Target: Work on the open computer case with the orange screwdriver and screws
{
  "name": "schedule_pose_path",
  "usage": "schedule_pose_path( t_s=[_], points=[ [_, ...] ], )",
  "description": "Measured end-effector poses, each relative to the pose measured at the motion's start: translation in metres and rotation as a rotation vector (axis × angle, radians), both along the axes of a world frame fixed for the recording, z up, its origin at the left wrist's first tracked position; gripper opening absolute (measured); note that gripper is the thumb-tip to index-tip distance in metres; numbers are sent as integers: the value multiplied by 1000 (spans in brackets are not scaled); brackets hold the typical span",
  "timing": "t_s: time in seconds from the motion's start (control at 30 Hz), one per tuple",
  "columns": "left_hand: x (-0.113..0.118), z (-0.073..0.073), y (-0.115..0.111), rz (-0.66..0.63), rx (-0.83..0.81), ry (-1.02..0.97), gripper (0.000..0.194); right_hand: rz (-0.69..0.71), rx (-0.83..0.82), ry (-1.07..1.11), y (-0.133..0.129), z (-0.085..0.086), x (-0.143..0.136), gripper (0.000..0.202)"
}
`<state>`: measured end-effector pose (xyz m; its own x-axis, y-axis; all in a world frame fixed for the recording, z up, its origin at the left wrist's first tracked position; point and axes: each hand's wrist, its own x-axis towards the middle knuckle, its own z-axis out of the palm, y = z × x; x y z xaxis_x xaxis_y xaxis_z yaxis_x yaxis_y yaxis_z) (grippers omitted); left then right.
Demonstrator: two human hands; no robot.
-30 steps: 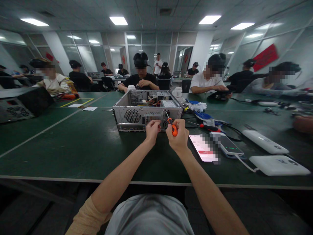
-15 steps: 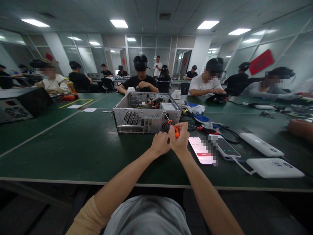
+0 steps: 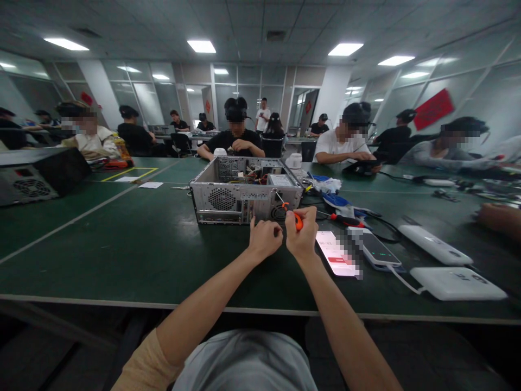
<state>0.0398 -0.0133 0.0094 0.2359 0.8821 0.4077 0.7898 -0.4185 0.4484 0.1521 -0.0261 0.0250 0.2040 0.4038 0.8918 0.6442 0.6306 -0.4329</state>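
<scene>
My right hand (image 3: 302, 234) is wrapped round the orange-and-black handle of a screwdriver (image 3: 299, 221). Its thin shaft slants up and left, and the tip meets the rear panel of an open metal computer case (image 3: 260, 196) near the upper right corner. Just left of it, my left hand (image 3: 265, 239) is at the case's lower edge, one finger stretched up toward the panel and the others loosely curved. Nothing shows in that hand, though its palm side is hidden. The case lies on its side, with wires and a power supply (image 3: 280, 180) visible inside.
Right of my hands lie a lit phone (image 3: 336, 254), another phone (image 3: 379, 247), white power banks (image 3: 458, 281), a red-and-black screwdriver (image 3: 347, 220) and blue-white gloves (image 3: 342, 203). A black computer case (image 3: 61, 171) stands at the left. Several people sit around the green table (image 3: 122, 239).
My left hand has moved slightly left, away from the screwdriver handle, and one finger has extended upward. My right hand has shifted a little right and down, still gripping the screwdriver.
</scene>
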Motion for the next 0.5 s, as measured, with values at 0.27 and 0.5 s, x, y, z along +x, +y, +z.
schedule_pose_path(
  t_s=[0.27, 0.5],
  points=[
    [-3, -5, 5, 15, 129, -31, 17, 4, 32, -23, 0, -2, 1, 14],
    [1, -8, 3, -119, 8, -86, 16, -28, 52, -76, 1, 0, -1, 15]
  ],
)
